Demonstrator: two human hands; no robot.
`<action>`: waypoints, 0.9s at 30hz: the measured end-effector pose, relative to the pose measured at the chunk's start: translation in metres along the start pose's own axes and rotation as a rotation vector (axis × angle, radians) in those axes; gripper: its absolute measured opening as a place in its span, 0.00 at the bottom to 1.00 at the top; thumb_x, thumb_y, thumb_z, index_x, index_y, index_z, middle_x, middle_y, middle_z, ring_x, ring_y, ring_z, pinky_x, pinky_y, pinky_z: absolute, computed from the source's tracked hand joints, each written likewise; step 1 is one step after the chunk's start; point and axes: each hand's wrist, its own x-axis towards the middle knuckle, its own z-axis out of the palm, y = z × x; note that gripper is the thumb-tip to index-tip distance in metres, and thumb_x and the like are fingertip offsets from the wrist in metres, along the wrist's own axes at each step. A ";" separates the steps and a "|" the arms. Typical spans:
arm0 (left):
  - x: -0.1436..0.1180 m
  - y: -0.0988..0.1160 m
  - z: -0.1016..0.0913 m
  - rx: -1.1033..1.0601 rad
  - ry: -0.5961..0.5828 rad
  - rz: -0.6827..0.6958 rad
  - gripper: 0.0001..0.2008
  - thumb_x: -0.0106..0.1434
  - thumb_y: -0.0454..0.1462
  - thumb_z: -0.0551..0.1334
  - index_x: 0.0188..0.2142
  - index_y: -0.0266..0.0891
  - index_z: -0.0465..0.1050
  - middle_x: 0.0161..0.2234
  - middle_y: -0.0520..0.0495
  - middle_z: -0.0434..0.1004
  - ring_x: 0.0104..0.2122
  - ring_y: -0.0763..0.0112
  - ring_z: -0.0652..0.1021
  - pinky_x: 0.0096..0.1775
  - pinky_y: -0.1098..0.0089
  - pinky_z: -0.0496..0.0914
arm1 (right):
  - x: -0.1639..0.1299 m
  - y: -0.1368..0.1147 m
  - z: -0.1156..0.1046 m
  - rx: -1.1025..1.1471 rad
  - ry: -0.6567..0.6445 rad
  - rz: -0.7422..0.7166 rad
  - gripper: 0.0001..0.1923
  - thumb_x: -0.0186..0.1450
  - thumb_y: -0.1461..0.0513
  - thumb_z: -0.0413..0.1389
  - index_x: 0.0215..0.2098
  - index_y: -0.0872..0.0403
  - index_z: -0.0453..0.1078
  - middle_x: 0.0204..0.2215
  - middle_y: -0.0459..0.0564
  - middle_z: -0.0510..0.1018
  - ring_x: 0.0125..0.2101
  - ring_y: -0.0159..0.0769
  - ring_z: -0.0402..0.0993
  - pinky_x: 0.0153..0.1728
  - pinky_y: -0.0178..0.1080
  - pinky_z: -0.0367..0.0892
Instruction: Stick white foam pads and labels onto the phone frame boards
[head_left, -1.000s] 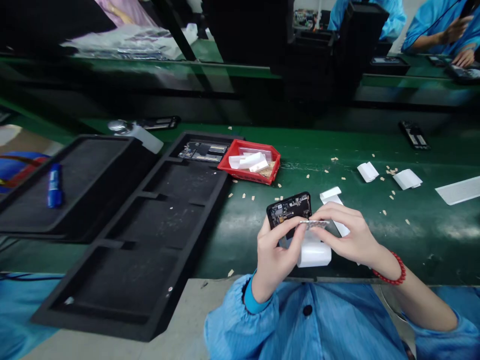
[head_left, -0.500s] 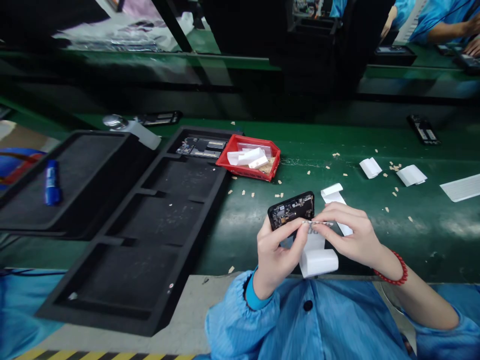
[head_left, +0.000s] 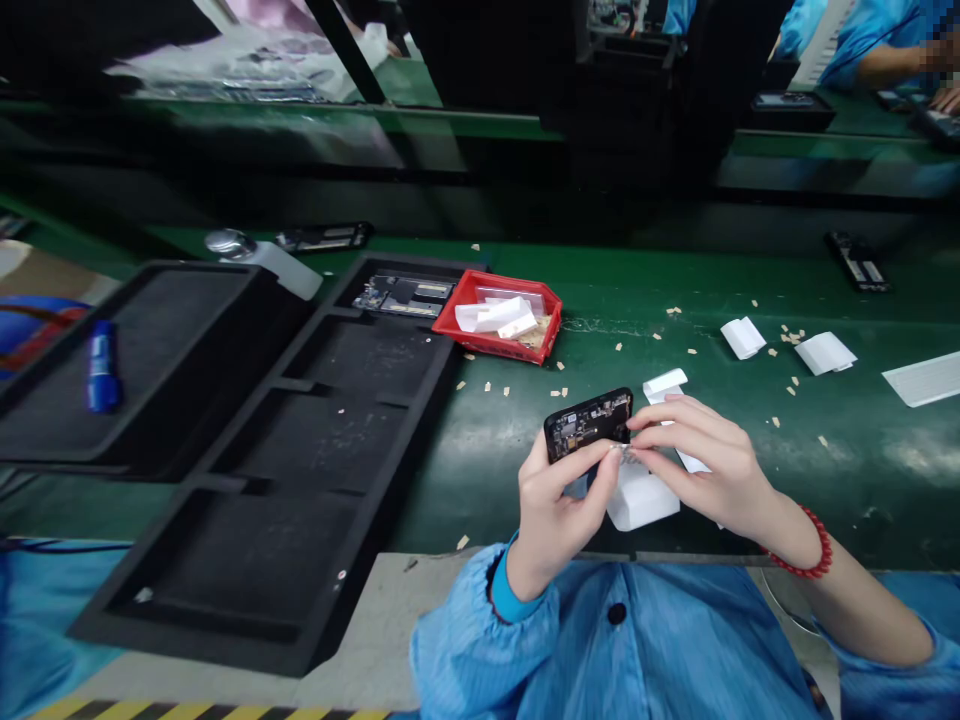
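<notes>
Both hands (head_left: 630, 470) grip phone (head_left: 589, 423) (open-backed).

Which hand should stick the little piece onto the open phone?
Probably the right hand: its fingertips pinch the small strip at the open phone's near edge, over the white roll. The left hand is busy gripping the phone from below, so it is best left steadying.
</notes>
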 end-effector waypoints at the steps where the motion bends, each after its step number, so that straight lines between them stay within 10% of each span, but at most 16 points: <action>1: 0.000 0.000 0.001 -0.002 0.000 -0.005 0.06 0.61 0.30 0.67 0.33 0.39 0.83 0.34 0.46 0.83 0.31 0.69 0.82 0.35 0.72 0.79 | -0.001 0.001 0.000 -0.046 0.004 -0.031 0.05 0.67 0.70 0.59 0.39 0.56 0.73 0.39 0.56 0.83 0.37 0.38 0.80 0.43 0.45 0.76; 10: -0.002 -0.007 0.007 -0.027 -0.051 -0.215 0.05 0.61 0.36 0.68 0.31 0.39 0.84 0.33 0.44 0.83 0.31 0.66 0.83 0.35 0.69 0.78 | -0.005 0.008 0.001 -0.317 -0.008 -0.232 0.06 0.68 0.71 0.56 0.39 0.56 0.73 0.39 0.56 0.86 0.37 0.39 0.82 0.50 0.52 0.73; 21: 0.011 -0.038 0.011 0.001 -0.297 -0.446 0.09 0.58 0.34 0.65 0.37 0.38 0.85 0.41 0.39 0.84 0.42 0.55 0.83 0.47 0.57 0.77 | 0.004 0.007 -0.012 0.253 -0.169 0.284 0.04 0.73 0.65 0.51 0.40 0.50 0.64 0.54 0.58 0.76 0.53 0.40 0.76 0.52 0.46 0.72; 27: 0.019 -0.032 -0.018 -0.004 -0.324 -0.393 0.20 0.62 0.30 0.56 0.51 0.41 0.79 0.52 0.39 0.79 0.53 0.58 0.80 0.56 0.56 0.73 | 0.032 0.009 -0.008 0.250 -0.325 0.298 0.05 0.75 0.62 0.46 0.40 0.50 0.60 0.56 0.58 0.73 0.57 0.40 0.71 0.55 0.45 0.69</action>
